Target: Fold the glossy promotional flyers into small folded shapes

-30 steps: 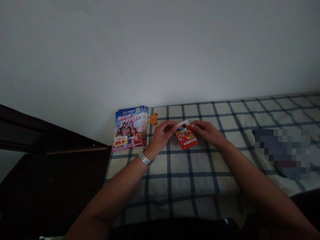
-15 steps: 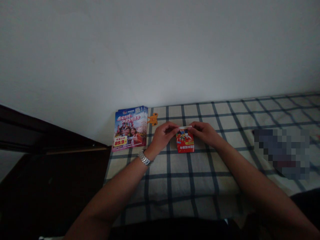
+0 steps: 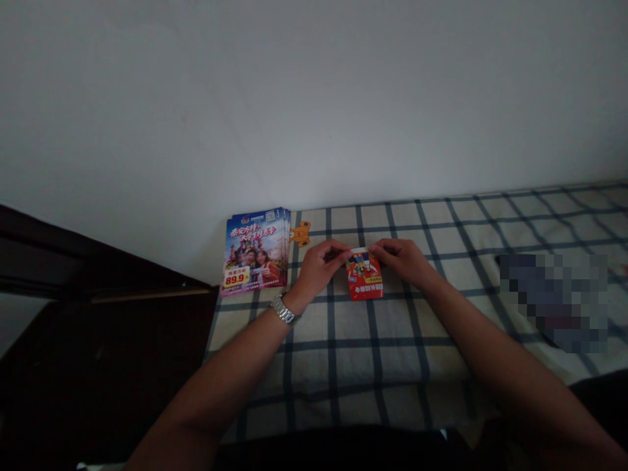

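A small red printed flyer (image 3: 366,275), seemingly folded, lies on the checked cloth with its lettering upside down to me. A pale strip shows along its far edge. At the far left corner my left hand (image 3: 324,259), with a metal-band watch (image 3: 285,310) on the wrist, pinches the paper between thumb and fingers. My right hand (image 3: 400,259) closes thumb and fingers on the far right corner. Both hands' other fingers are curled and partly hidden.
Left of my hands lies a stack of blue and pink flyers (image 3: 255,252). An orange bear-shaped piece (image 3: 300,234) sits beside it. A blurred-out dark object (image 3: 554,301) rests at the right. The plaid cloth (image 3: 402,356) meets a white wall (image 3: 314,104); its left edge drops to dark floor.
The flyer's near end has shifted slightly to the right, and a bit more of its printed face shows. The fingers of my right hand have moved a little along the far edge.
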`<act>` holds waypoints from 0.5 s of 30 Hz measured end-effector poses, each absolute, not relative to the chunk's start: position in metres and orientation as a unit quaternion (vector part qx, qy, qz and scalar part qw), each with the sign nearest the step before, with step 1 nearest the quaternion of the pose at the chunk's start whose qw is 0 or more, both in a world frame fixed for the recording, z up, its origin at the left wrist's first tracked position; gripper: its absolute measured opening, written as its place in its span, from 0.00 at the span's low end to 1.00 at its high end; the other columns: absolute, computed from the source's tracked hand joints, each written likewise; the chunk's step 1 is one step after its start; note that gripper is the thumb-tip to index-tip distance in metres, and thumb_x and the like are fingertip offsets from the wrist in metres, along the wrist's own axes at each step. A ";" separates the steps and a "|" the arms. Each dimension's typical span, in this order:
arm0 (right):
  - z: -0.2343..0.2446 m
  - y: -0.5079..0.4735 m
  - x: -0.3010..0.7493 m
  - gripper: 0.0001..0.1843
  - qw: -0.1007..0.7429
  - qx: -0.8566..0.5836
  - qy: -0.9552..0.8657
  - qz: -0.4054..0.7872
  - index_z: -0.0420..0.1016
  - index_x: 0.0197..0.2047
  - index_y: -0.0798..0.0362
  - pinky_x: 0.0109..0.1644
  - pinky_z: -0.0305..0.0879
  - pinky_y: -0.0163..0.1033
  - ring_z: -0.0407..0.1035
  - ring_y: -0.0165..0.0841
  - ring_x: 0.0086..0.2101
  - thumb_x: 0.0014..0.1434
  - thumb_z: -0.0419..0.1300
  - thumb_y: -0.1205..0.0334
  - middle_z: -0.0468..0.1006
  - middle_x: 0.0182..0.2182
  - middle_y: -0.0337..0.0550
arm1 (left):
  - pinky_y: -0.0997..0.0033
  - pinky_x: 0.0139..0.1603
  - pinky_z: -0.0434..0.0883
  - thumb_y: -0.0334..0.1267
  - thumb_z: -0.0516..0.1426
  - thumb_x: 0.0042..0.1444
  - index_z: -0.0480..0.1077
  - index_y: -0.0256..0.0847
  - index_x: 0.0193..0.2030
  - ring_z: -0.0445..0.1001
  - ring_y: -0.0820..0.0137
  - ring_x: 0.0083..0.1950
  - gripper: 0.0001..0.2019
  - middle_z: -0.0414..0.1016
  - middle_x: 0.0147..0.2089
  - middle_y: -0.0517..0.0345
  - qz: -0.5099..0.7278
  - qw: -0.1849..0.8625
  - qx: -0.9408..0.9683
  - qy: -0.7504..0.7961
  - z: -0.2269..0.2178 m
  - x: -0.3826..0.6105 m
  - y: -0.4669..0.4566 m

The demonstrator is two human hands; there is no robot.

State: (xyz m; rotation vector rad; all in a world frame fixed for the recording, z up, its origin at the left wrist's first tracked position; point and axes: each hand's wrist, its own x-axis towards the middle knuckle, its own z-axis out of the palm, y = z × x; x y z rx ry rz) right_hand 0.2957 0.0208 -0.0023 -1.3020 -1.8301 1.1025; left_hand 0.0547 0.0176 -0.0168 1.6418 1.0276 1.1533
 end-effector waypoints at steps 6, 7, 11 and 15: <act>0.004 0.017 0.293 0.27 0.293 -0.461 -0.694 0.469 0.82 0.37 0.53 0.37 0.68 0.39 0.74 0.37 0.33 0.67 0.58 0.37 0.83 0.32 0.43 | 0.69 0.41 0.76 0.48 0.65 0.63 0.76 0.40 0.40 0.80 0.69 0.39 0.12 0.81 0.40 0.56 0.497 0.414 0.632 0.427 -0.021 0.053 0.020; 0.006 0.017 0.293 0.27 0.293 -0.457 -0.692 0.476 0.81 0.37 0.53 0.37 0.68 0.39 0.74 0.37 0.33 0.67 0.58 0.37 0.83 0.32 0.43 | 0.70 0.41 0.76 0.48 0.65 0.63 0.76 0.40 0.40 0.79 0.69 0.39 0.12 0.81 0.40 0.55 0.499 0.412 0.631 0.429 -0.022 0.053 0.021; 0.006 0.017 0.293 0.26 0.289 -0.458 -0.687 0.484 0.81 0.37 0.53 0.37 0.67 0.38 0.73 0.36 0.33 0.67 0.58 0.37 0.83 0.32 0.42 | 0.69 0.41 0.77 0.49 0.64 0.64 0.76 0.41 0.41 0.79 0.69 0.39 0.13 0.80 0.40 0.56 0.493 0.407 0.640 0.427 -0.021 0.053 0.021; 0.001 0.019 0.294 0.26 0.297 -0.461 -0.686 0.477 0.80 0.36 0.53 0.35 0.66 0.38 0.72 0.35 0.31 0.67 0.58 0.38 0.82 0.31 0.42 | 0.70 0.41 0.76 0.49 0.64 0.64 0.75 0.41 0.42 0.79 0.69 0.39 0.13 0.80 0.40 0.56 0.490 0.412 0.641 0.425 -0.020 0.054 0.020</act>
